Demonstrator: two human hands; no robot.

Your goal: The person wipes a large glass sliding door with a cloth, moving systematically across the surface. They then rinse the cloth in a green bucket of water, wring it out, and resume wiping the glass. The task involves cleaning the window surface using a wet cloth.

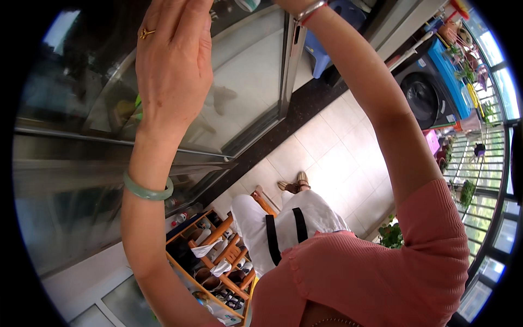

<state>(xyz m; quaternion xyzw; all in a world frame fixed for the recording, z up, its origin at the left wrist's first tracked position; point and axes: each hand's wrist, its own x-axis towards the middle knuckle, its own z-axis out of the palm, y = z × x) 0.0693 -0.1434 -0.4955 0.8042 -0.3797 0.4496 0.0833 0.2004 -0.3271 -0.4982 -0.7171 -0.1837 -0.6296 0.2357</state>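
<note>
My left hand (174, 60) is raised in front of a sliding glass door (250, 71), its back toward me. The visible parts of its fingers are stretched out; the tips run past the upper edge. I cannot tell whether it touches the glass. It wears a gold ring (146, 34), and a green bangle (147, 188) circles the forearm. My right arm reaches up too. Only the heel of my right hand (291, 5) shows, above a silver bracelet (311, 11); its fingers are out of the picture. Between the hands, a small white object (248, 4) is cut off at the top.
A wooden shoe rack (174, 261) with several shoes stands at lower left, beside a wooden chair (234, 253). A blue plastic stool (321, 52) is behind the door frame. At right are a dark washing machine (419, 90), potted plants (391, 234) and barred windows. Pale tiles (327, 147) cover the floor.
</note>
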